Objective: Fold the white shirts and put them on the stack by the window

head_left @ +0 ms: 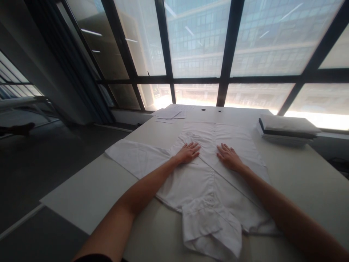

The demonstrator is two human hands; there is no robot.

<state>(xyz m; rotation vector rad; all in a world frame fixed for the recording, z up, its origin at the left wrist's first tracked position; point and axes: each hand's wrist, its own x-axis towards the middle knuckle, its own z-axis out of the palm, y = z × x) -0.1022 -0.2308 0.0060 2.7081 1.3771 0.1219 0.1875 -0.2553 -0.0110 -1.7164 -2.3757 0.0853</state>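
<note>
On the pale counter (300, 174) a white cloth shirt (207, 189) runs six to twelve o'clock, left grip (188, 153) and right grip (229, 157) splayed flat, empty, upon it

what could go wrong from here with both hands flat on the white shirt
The collar of the shirt lies close to the near edge of the table, so a tug that way might slide it off. The left hand and right hand press flat on the middle, which could set in any creases beneath them. The spread sleeve reaches toward the table's left edge and may droop over.
</note>
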